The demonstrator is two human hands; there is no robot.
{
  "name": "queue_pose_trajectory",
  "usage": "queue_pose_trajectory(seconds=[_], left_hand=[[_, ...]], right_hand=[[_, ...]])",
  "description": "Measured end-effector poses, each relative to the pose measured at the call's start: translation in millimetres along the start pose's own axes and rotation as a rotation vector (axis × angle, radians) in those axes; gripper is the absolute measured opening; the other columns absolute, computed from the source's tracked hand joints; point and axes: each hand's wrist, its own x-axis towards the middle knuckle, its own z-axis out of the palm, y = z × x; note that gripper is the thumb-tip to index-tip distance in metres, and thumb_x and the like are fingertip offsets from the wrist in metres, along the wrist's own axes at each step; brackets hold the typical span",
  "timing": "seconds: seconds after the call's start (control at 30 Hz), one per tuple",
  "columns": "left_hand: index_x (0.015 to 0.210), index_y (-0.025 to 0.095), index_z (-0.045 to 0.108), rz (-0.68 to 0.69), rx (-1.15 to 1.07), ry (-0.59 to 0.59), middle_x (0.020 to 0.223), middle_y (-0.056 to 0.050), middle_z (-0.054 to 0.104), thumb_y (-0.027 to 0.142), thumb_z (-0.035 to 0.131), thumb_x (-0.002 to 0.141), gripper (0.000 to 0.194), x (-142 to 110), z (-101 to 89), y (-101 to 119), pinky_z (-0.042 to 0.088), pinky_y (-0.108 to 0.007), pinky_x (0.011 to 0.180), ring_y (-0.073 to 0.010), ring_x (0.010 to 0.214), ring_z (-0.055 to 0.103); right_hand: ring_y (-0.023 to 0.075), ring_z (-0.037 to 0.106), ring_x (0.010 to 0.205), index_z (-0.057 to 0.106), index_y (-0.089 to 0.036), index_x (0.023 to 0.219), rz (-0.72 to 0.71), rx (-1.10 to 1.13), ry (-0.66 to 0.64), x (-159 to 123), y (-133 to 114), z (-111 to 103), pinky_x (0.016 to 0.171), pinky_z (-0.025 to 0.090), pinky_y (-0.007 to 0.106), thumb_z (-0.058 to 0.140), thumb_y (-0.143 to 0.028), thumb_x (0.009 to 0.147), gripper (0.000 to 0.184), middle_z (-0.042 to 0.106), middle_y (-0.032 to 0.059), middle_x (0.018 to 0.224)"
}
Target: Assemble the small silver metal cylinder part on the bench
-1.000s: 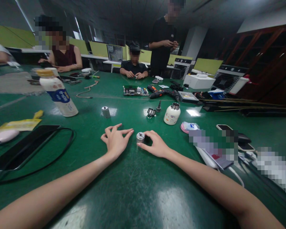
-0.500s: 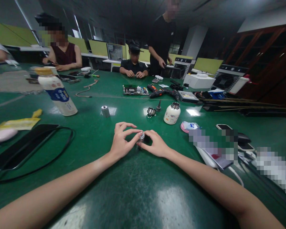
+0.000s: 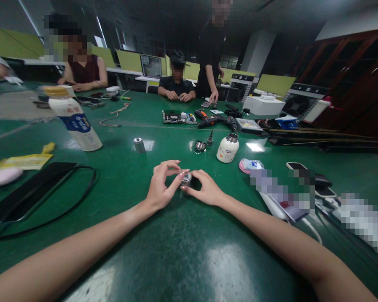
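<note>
Left hand moves in to the metal cylinder, its grip unclear, as the right hand clamps the side. Close work between the hands appears to call for steady holding.

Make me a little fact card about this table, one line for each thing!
Table: green
Right hand: fingers and thumb around a small metal cylinder
Left hand: fingertips at the cylinder's top; whether they pinch anything is hard to see
Second cylinder: upright, not in a hand
White flask: open at the top
Big bottle: yellow cap, blue label
Circuit board: farther back, beyond the flask
</note>
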Motion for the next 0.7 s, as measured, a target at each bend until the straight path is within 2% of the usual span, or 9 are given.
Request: queue_pose_trajectory(seconds=[0.13, 0.17, 0.2, 0.3, 0.37, 0.43, 0.53, 0.63, 0.7], left_hand=[[0.096, 0.021, 0.051, -0.089, 0.068, 0.218, 0.085, -0.004, 0.066, 0.033, 0.055, 0.087, 0.016, -4, 1.5, -3, 0.044, -0.042, 0.088, -0.0217, 0.088, 0.064], [0.097, 0.021, 0.052, -0.084, 0.084, 0.230, 0.086, -0.004, 0.065, 0.033, 0.056, 0.086, 0.017, -4, 1.5, -3, 0.045, -0.041, 0.087, -0.0214, 0.087, 0.062], [0.099, 0.021, 0.054, -0.060, 0.101, 0.198, 0.089, -0.004, 0.065, 0.033, 0.058, 0.086, 0.018, -3, 1.4, -2, 0.045, -0.041, 0.087, -0.0217, 0.090, 0.060], [0.102, 0.024, 0.064, 0.039, 0.166, 0.005, 0.109, -0.005, 0.066, 0.032, 0.059, 0.086, 0.019, 0, 1.3, 1, 0.039, -0.045, 0.096, -0.0243, 0.107, 0.050], [0.098, 0.028, 0.070, 0.060, 0.199, -0.058, 0.120, -0.003, 0.062, 0.033, 0.059, 0.087, 0.017, 1, 1.9, 2, 0.034, -0.048, 0.101, -0.0256, 0.114, 0.044], [0.093, 0.030, 0.073, 0.051, 0.205, -0.056, 0.123, -0.002, 0.061, 0.033, 0.060, 0.087, 0.015, 2, 2.6, 1, 0.033, -0.049, 0.102, -0.0260, 0.115, 0.042], [0.088, 0.030, 0.075, 0.056, 0.182, -0.009, 0.113, -0.003, 0.065, 0.034, 0.062, 0.086, 0.014, 3, 2.7, 0, 0.037, -0.046, 0.098, -0.0250, 0.110, 0.045], [0.087, 0.030, 0.075, 0.037, 0.228, 0.102, 0.103, -0.003, 0.068, 0.036, 0.062, 0.086, 0.014, 4, 1.9, -3, 0.038, -0.044, 0.095, -0.0248, 0.106, 0.048], [0.090, 0.032, 0.076, -0.035, 0.330, 0.168, 0.105, -0.004, 0.068, 0.039, 0.061, 0.086, 0.016, 3, 1.9, -10, 0.036, -0.048, 0.093, -0.0279, 0.108, 0.046]], right_hand=[[0.0187, 0.055, 0.086, 0.061, -0.021, 0.100, -0.005, 0.008, -0.009, 0, 0, 0, 0.078, 0.042, 0.032, 0.068, -0.038, 0.081, 0.026, 0.067, 0.0031, 0.095], [0.0186, 0.055, 0.085, 0.061, -0.021, 0.099, -0.004, 0.008, -0.008, 0, 0, -1, 0.077, 0.042, 0.032, 0.068, -0.039, 0.081, 0.026, 0.067, 0.0030, 0.094], [0.0185, 0.055, 0.085, 0.061, -0.020, 0.099, -0.002, 0.008, -0.004, 0, 0, 0, 0.077, 0.043, 0.032, 0.068, -0.039, 0.082, 0.026, 0.067, 0.0029, 0.093], [0.0183, 0.054, 0.083, 0.059, -0.020, 0.096, -0.012, 0.007, 0.012, 0, 0, 0, 0.076, 0.043, 0.032, 0.068, -0.038, 0.082, 0.025, 0.065, 0.0033, 0.092], [0.0182, 0.053, 0.083, 0.058, -0.019, 0.093, -0.024, 0.003, 0.024, 0, 1, 1, 0.075, 0.043, 0.032, 0.068, -0.038, 0.081, 0.024, 0.064, 0.0036, 0.090], [0.0179, 0.053, 0.081, 0.058, -0.019, 0.091, -0.029, -0.001, 0.027, 0, 1, 1, 0.074, 0.042, 0.031, 0.069, -0.037, 0.081, 0.024, 0.063, 0.0029, 0.087], [0.0175, 0.053, 0.081, 0.057, -0.020, 0.093, -0.022, -0.002, 0.024, 0, 1, 1, 0.074, 0.042, 0.031, 0.068, -0.038, 0.081, 0.024, 0.063, 0.0017, 0.088], [0.0177, 0.053, 0.083, 0.057, -0.021, 0.096, 0.002, -0.001, 0.014, -1, 0, 0, 0.076, 0.042, 0.031, 0.068, -0.040, 0.081, 0.027, 0.063, 0.0015, 0.090], [0.0179, 0.053, 0.084, 0.057, -0.021, 0.096, 0.019, 0.001, 0.007, -1, -1, -1, 0.076, 0.042, 0.031, 0.068, -0.041, 0.080, 0.028, 0.063, 0.0016, 0.091]])
